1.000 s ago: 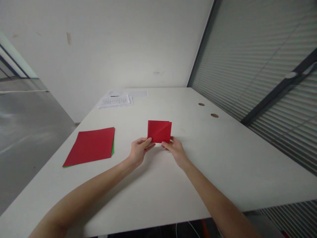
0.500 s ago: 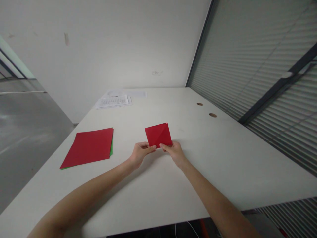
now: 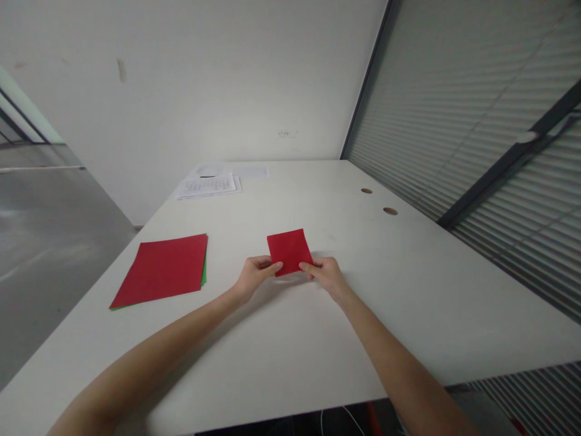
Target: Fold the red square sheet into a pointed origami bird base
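A small square of folded red paper (image 3: pixel 290 249) is held between my two hands, a little above the white table. My left hand (image 3: pixel 256 275) pinches its lower left edge, thumb on top and fingers behind. At the lower right edge, my right hand (image 3: pixel 327 275) grips it the same way, with the thumb pressed on the face. The fingertips behind the paper are hidden. To the left lies a stack of larger red sheets (image 3: pixel 166 269), with a green sheet (image 3: pixel 204 272) showing along its right side.
Printed white papers (image 3: pixel 209 185) lie at the far left of the white table (image 3: pixel 290 357). Two round holes, one nearer (image 3: pixel 390 211) and one farther (image 3: pixel 367 191), pierce the tabletop at right. Blinds (image 3: pixel 454 121) run along the right side; a wall stands behind.
The folded paper has tilted and dropped slightly, and the diagonal crease on its face is fainter now. My thumbs have moved apart toward its two side edges.
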Tool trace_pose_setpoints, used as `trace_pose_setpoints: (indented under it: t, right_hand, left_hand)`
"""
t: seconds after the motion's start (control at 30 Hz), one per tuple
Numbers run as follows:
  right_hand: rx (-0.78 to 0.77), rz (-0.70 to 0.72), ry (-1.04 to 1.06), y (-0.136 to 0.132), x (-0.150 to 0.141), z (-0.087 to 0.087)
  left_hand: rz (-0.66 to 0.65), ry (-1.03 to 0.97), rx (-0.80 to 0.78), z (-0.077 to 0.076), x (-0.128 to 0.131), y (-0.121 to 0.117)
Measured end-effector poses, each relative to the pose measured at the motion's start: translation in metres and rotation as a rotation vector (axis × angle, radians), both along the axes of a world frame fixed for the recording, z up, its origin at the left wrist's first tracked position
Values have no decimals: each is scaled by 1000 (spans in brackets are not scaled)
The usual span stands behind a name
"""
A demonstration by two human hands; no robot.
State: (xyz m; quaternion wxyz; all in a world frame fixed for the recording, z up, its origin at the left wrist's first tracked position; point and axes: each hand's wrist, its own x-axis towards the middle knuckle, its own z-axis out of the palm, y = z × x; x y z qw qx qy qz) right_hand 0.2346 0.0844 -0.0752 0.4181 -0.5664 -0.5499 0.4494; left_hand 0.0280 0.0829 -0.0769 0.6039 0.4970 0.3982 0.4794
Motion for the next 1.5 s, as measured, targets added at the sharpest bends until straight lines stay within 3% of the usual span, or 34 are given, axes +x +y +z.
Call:
trace_pose_setpoints:
  t: [0.4, 0.63, 0.7, 0.8, 0.87, 0.97, 1.07, 1.13, 1.27, 1.37, 1.5]
  right_hand:
    - [-48, 115, -81, -4, -2, 1]
    - [-21, 126, -218, -2, 1, -8]
    - [-7, 121, -312, -1, 3, -13]
    - [45, 104, -438, -1, 1, -18]
    - [57, 100, -506, -2, -2, -20]
    - [48, 106, -614, -4, -4, -19]
    - [100, 59, -768, -5, 2, -14]
    - [237, 40, -815, -4, 9, -9]
    - [532, 329, -746, -2, 16, -6]
    - [553, 495, -726, -2, 15, -9]
    - [539, 517, -749, -2, 14, -13]
  left_hand:
    - [92, -82, 2, 1, -7, 11]
    - [111, 75, 25, -9, -13, 19]
    - [164, 230, 155, -13, -16, 20]
    - [173, 575, 580, -16, -18, 14]
    - [-5, 741, 857, -17, -15, 7]
    - [-238, 904, 1026, -19, -9, -2]
    - [-298, 1002, 1020, -23, -8, -4]
    - [-313, 1014, 988, -27, -10, -1]
    - [-281, 951, 945, -32, -15, 4]
    - [-254, 897, 922, -35, -18, 5]
    - [-247, 857, 952, -34, -21, 6]
